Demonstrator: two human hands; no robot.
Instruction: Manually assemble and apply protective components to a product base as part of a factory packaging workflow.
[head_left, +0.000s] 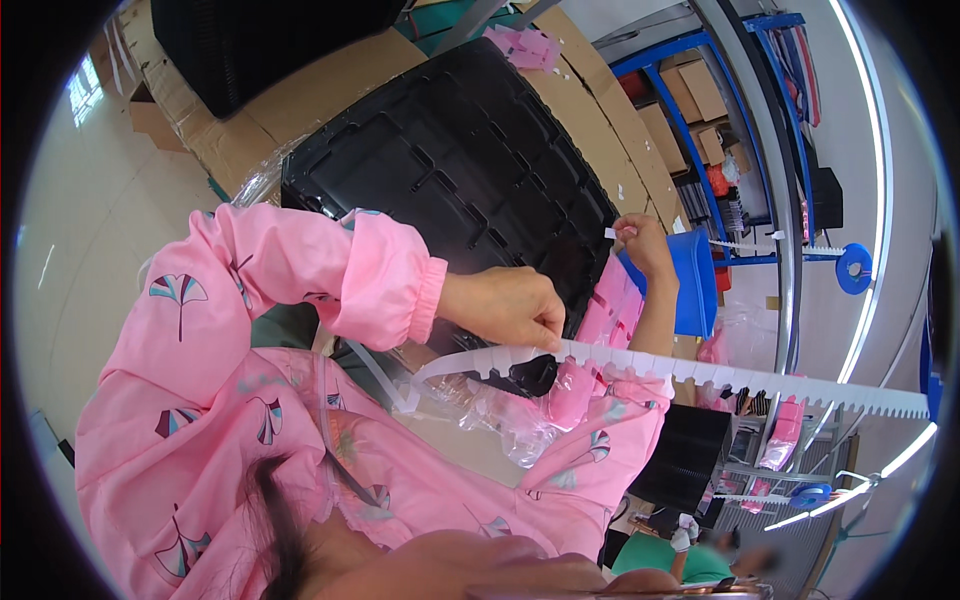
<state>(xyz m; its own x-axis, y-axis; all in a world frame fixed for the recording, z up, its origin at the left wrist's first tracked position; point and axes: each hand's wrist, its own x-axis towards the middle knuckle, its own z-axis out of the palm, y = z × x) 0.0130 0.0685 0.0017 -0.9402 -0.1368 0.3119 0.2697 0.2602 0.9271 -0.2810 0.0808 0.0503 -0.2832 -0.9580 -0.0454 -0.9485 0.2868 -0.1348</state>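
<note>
The left hand (510,306) pinched the white strip (700,370) between thumb and fingers, near the centre of the frame; from there the strip ran, teeth downward, to the far right, its loose end sagging to lower left. The right hand (645,245), right of centre, had a small white tab (611,233) between its fingertips, close to the right-hand edge of the black tray (410,185). The tray filled the upper middle, lying on cardboard (300,80), with a blue bin (690,290) beyond the right hand.

The step in hand looked like bringing a tab to the tray's edge — whether it touched there could not be told. The next move probably called for lining the tab up, pressing it down and letting go with the right hand only, while the left kept the strip taut — slack might have let it twist or catch.
</note>
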